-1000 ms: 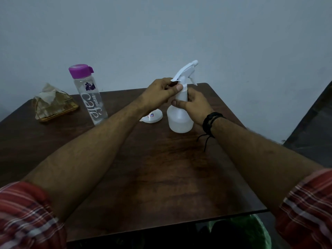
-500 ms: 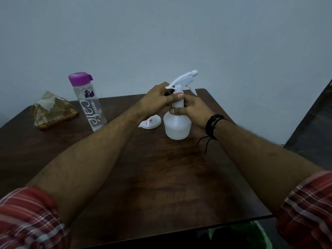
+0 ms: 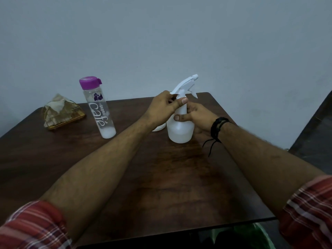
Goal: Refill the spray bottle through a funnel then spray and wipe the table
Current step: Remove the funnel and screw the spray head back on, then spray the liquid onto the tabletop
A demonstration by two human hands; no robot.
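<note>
The white spray bottle [image 3: 180, 130] stands upright on the dark wooden table [image 3: 161, 177], toward one o'clock. The left hand [image 3: 164, 106] pinches the collar beneath the trigger head [image 3: 186, 83]; the right hand [image 3: 196, 115] wraps its neck. At ten o'clock stands a purple-capped water bottle [image 3: 99, 108].

1. A small white object [image 3: 159, 128] at frame centre is mostly hidden behind the left hand [image 3: 162, 107]; its kind cannot be told.
2. The spray bottle [image 3: 180, 131] neck is covered by both hands, so the collar is unseen.
3. The tabletop [image 3: 161, 177] is cut off at the left edge.
4. Both plaid sleeves [image 3: 34, 229] run off the bottom corners.
5. A green thing [image 3: 260, 236] below the tabletop's lower right edge is dim, partly cropped.
</note>
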